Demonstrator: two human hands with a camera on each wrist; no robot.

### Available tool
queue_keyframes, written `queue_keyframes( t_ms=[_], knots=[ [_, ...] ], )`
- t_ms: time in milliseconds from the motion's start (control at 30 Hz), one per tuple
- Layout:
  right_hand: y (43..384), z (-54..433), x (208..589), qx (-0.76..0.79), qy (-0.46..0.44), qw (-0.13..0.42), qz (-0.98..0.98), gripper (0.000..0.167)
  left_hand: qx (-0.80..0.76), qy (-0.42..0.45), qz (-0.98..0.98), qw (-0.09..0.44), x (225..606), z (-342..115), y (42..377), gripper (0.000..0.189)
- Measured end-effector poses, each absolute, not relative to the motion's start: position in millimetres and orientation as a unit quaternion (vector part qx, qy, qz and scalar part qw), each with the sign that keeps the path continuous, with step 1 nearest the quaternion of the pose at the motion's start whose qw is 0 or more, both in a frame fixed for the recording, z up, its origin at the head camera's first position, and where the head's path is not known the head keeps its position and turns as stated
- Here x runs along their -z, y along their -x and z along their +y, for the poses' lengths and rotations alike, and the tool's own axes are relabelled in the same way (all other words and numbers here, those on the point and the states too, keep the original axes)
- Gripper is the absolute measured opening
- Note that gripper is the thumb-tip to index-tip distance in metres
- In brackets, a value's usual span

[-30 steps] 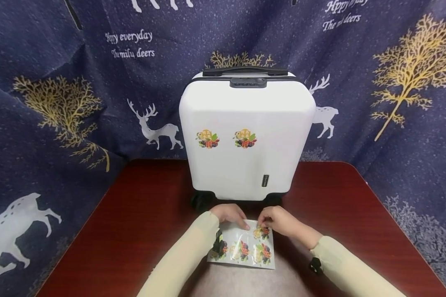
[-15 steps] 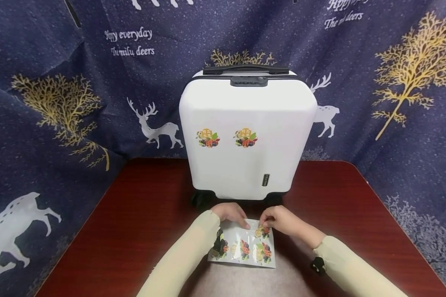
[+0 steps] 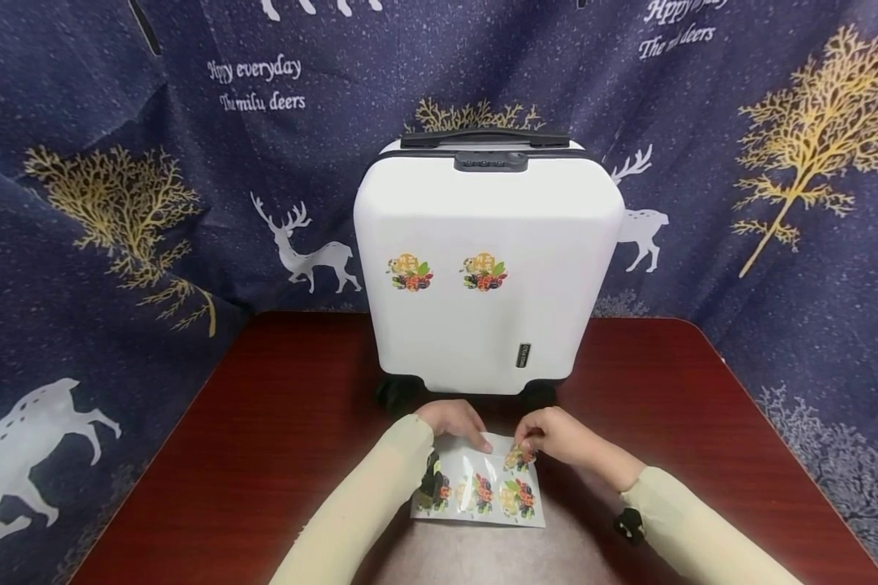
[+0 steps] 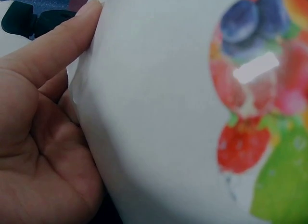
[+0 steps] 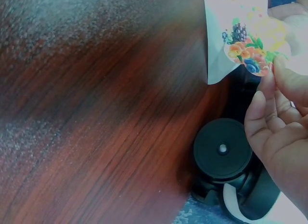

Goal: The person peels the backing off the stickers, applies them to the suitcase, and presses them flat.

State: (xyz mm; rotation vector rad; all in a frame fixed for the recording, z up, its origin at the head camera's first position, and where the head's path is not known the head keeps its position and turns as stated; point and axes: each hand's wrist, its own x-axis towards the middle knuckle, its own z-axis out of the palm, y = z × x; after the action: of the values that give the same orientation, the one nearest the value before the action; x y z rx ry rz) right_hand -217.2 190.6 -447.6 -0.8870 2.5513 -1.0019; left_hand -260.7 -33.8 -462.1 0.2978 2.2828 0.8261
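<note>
A white sticker sheet (image 3: 475, 463) printed with fruit designs is held low in front of the suitcase. My left hand (image 3: 455, 422) grips its upper left edge, the thumb lying on the printed face and the other fingers behind. At the sheet's upper right my right hand (image 3: 552, 435) pinches the edge of a fruit sticker (image 3: 518, 459) between thumb and forefinger. In the right wrist view that sticker (image 5: 250, 55) is partly lifted off the sheet. Above stands a white suitcase (image 3: 483, 325) bearing two fruit stickers (image 3: 484, 272) side by side on its front.
The suitcase stands on a dark red wooden table (image 3: 300, 422), its black wheel (image 5: 223, 149) close by my right hand. A black handle (image 3: 483, 139) tops it. Behind hangs a dark blue cloth (image 3: 285, 162) with white deer and gold trees.
My right hand has shifted slightly right, and the pinched sticker's edge has come up from the sheet. The left hand has stayed almost still on the sheet.
</note>
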Motion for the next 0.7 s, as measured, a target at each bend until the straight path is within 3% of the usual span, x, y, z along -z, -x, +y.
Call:
queue_keyframes(
  t_ms=[700],
  knots=[
    [215.7, 192.8, 445.3, 0.324, 0.306, 0.117, 0.887, 0.011, -0.306, -0.114, 0.884, 0.335, 461.7, -34.1, 260.0, 0.023]
  ],
)
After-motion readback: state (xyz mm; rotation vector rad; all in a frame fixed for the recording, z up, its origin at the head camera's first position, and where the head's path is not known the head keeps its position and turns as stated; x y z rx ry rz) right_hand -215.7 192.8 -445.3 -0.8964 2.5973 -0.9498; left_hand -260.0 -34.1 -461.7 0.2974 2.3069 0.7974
